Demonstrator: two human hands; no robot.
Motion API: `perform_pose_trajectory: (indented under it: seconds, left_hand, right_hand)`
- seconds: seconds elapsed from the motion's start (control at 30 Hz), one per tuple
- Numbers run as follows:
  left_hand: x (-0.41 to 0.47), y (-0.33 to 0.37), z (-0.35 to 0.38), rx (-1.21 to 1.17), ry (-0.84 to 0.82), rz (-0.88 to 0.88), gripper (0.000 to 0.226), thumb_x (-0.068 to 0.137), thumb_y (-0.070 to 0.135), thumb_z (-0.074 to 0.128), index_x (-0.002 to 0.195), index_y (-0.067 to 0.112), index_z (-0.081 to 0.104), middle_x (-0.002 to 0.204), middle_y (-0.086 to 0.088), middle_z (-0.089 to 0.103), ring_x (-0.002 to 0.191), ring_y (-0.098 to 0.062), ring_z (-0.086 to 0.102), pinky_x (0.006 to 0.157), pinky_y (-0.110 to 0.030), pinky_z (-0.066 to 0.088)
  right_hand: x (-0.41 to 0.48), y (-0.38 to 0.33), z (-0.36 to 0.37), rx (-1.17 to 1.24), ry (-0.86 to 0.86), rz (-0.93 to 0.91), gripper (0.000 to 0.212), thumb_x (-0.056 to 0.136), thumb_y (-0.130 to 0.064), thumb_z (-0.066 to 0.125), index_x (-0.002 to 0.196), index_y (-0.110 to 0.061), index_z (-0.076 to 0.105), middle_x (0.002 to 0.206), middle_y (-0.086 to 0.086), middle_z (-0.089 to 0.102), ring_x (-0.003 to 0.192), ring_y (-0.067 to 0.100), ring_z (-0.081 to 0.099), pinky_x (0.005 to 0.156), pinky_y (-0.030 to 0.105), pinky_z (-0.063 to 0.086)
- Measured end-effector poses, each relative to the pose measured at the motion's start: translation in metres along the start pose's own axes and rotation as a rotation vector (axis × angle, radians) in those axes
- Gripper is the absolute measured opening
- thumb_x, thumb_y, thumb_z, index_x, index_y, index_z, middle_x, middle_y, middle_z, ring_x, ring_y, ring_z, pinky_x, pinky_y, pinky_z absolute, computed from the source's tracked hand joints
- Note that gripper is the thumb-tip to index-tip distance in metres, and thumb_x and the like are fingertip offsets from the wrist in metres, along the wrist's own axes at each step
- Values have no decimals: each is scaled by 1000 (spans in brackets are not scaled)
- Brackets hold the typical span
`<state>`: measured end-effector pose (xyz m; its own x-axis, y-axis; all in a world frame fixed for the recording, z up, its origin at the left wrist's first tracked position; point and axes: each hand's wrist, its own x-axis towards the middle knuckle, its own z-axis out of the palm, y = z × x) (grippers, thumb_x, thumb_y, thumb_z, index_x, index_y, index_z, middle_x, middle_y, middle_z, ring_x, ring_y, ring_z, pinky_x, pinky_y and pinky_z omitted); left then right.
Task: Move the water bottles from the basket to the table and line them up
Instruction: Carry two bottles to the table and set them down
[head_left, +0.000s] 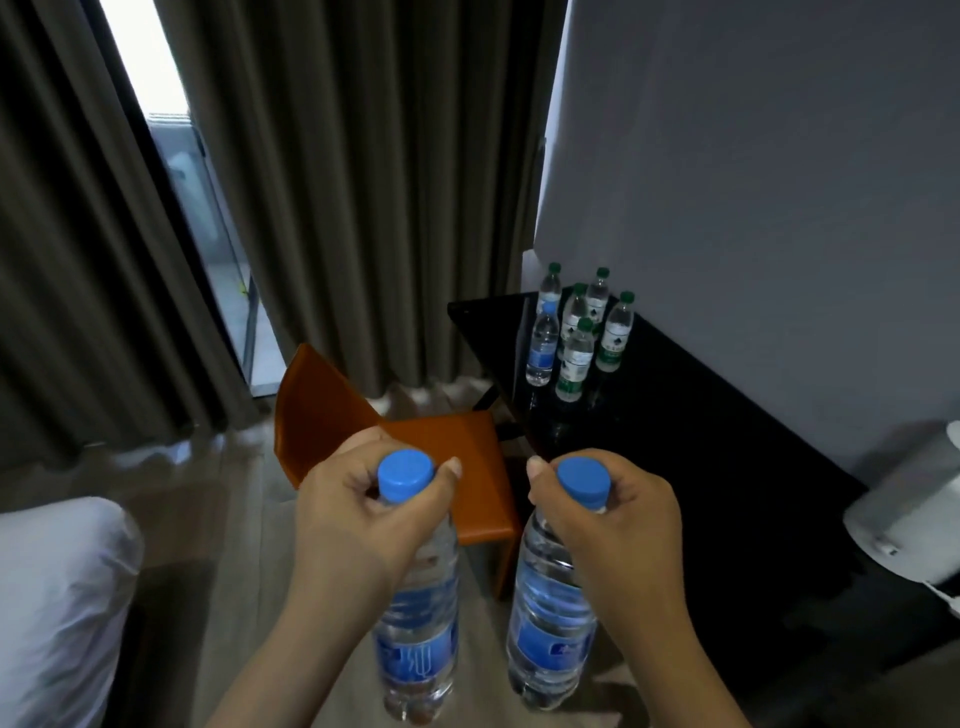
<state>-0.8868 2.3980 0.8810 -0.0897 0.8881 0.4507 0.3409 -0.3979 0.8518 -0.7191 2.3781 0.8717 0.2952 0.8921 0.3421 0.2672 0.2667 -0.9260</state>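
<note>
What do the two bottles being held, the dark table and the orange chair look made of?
The left held bottle and right held bottle: thin clear plastic, see-through and ribbed; blue caps matte plastic. The table: glossy black, perhaps glass or lacquer, since it mirrors the standing bottles. The chair: smooth orange, probably leather or vinyl.

Grey curtains (363, 182) flank a bright window (156, 78); orange chair (441, 467) on wooden floor (249, 493).
</note>
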Motion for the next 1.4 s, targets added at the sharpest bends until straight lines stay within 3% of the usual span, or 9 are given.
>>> perform_pose_trajectory:
  seconds: [0.1, 0.23, 0.47, 0.63, 0.73, 1.0, 1.27, 1.4]
  left_hand:
    - [44, -27, 13, -41, -29, -20, 26, 73, 23, 75, 55, 17, 58, 60, -7, 54, 58, -13, 53, 56, -25, 46]
    - [111, -58, 23, -66, -80, 7, 25, 72, 25, 72, 56, 13, 58, 59, -5, 52, 59, -14, 52, 54, -17, 42]
    - [215, -102, 48, -78, -161, 62, 24, 72, 25, 74, 58, 16, 57, 61, -3, 52, 59, -12, 54, 54, -18, 44]
    - [256, -129, 74, -111, -228, 40, 22, 72, 25, 74, 59, 16, 58, 61, -2, 53, 59, -13, 55, 55, -22, 46]
    - [279, -141, 97, -115, -252, 13, 23, 72, 24, 74, 58, 17, 57, 62, -3, 53, 58, -11, 55, 54, -18, 45]
    - [356, -164, 180, -87, -244, 6, 21, 72, 31, 69, 60, 15, 61, 64, 1, 54, 61, -13, 58, 58, -27, 50]
    - [425, -182, 272, -12, -194, 15, 17, 73, 21, 73, 63, 14, 62, 66, -1, 55, 63, -10, 56, 59, -23, 49]
    - [436, -202, 301, -7, -236, -38, 15, 74, 20, 75, 66, 16, 62, 69, 1, 57, 67, -8, 58, 62, -14, 47]
  right_hand:
    - [37, 17, 19, 2, 38, 24, 32, 79, -29, 71, 60, -6, 59, 59, 11, 59, 48, 9, 52, 48, 16, 46]
    - [89, 31, 51, -53, 103, 31, 32, 76, -34, 70, 60, -9, 57, 57, 9, 57, 47, 3, 49, 46, 15, 43]
    - [166, 52, 88, -91, 258, 84, 24, 74, -36, 71, 62, -15, 64, 64, 3, 65, 52, 6, 59, 49, 10, 47]
    - [206, 75, 97, -125, 268, 136, 22, 77, -28, 72, 62, -13, 63, 61, 3, 64, 49, 1, 55, 48, 10, 45]
    - [235, 92, 94, -129, 299, 127, 25, 79, -22, 73, 59, -12, 62, 58, 3, 61, 47, 0, 52, 46, 10, 43]
    - [342, 148, 69, -77, 298, 101, 32, 78, -22, 73, 63, 2, 59, 59, 16, 57, 50, 10, 50, 48, 20, 42]
    - [448, 197, 27, -74, 268, 81, 35, 80, -20, 73, 60, 3, 56, 55, 12, 55, 48, 6, 47, 47, 19, 40]
    - [471, 227, 12, -47, 277, 117, 33, 80, -16, 74, 59, 1, 55, 49, -4, 52, 46, 0, 46, 46, 12, 40]
